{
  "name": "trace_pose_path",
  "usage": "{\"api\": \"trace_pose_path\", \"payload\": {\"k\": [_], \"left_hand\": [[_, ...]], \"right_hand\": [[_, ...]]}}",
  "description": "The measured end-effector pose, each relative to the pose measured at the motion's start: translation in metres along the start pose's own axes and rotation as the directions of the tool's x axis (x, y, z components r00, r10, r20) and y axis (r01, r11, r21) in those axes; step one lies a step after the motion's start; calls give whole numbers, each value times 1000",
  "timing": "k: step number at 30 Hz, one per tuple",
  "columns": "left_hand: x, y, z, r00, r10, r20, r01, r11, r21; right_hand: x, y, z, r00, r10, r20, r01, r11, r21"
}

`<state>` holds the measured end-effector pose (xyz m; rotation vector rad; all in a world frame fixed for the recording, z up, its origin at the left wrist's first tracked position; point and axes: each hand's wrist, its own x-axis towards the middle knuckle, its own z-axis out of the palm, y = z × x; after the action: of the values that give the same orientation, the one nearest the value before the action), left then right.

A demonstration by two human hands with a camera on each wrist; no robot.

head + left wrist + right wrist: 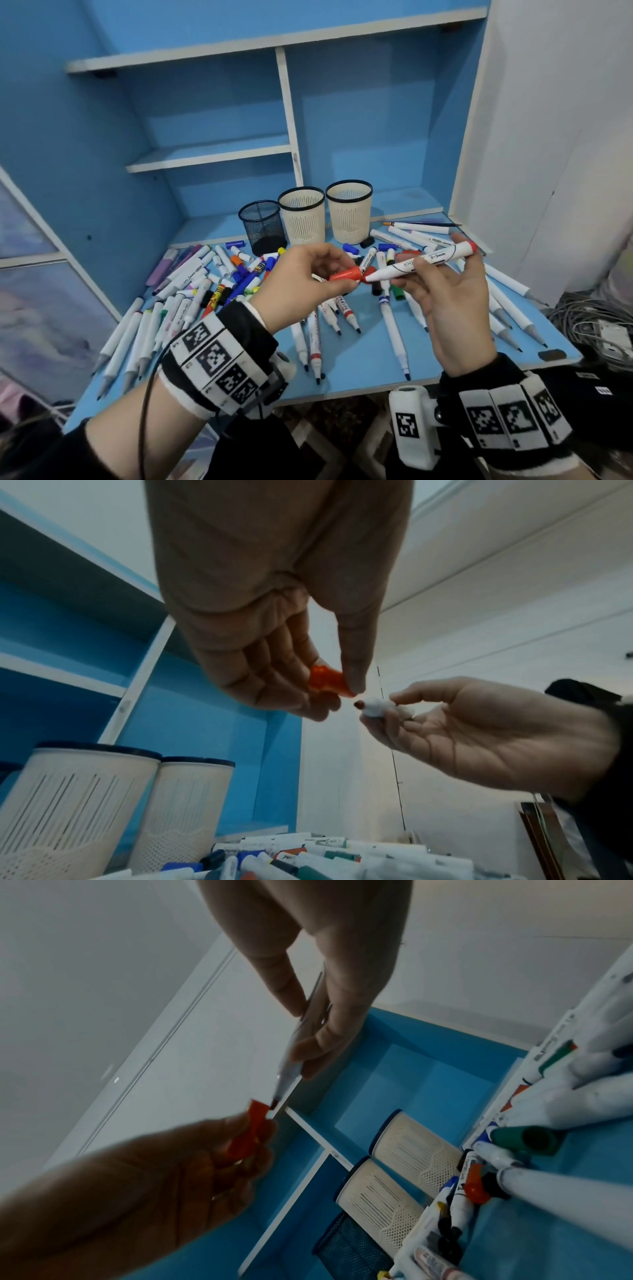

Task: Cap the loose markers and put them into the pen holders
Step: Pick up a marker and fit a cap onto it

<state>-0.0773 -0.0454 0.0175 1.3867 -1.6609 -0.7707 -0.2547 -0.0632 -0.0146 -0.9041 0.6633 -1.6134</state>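
Blue worktop [359, 356] full of loose markers [310, 329]. Left hand [301, 274] fingers pinching red cap [344, 275]. Right hand [452, 301] fingers gripping white marker [421, 263], tip just beside cap.

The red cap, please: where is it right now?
In the head view the red cap is pinched in the left hand, just left of the marker tip, above the desk.

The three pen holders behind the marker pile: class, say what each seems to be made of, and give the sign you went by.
Black holder: probably metal wire mesh, matt dark finish; you see the blue desk through its fine grid. The two cream holders: probably moulded plastic, matt, each with narrow upright slits, a netted base band and a dark rim.
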Motion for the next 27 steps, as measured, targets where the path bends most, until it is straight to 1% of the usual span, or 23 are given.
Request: {"api": "trace_pose_path", "payload": {"k": [3, 8, 10, 14, 18, 21, 24, 27], "left_hand": [[-6, -1, -1, 999, -2, -33, 0, 997, -76], [-12, -6, -2, 993, -10, -114, -4, 992, -125], [-14, -7, -2, 993, -12, -118, -5, 989, -145], [-16, -3, 0, 992, -6, -130, -16, 986, -164], [-16, 0, -3, 982, -5, -187, -32, 979, -199], [-18, -1, -7, 972, -15, -236, -39, 974, -224], [-20, -1, -10, 961, 1, -278, -59, 978, -202], [-23, -1, -16, 962, 15, -273, -63, 984, -166]], "right_hand": [[-5, 3, 6, 999, -33, 35, 34, 999, -30], [-10, 4, 10, 992, -130, -7, 129, 992, -13], [-8, 3, 11, 992, -125, 0, 125, 992, 0], [-6, 6, 17, 993, -100, 66, 102, 995, -22], [-4, 14, 25, 990, -99, 103, 102, 994, -28], [-3, 15, 29, 981, -125, 146, 130, 991, -21], [-2, 16, 34, 969, -131, 208, 135, 991, -4], [-3, 21, 40, 965, -117, 235, 105, 992, 63]]}}
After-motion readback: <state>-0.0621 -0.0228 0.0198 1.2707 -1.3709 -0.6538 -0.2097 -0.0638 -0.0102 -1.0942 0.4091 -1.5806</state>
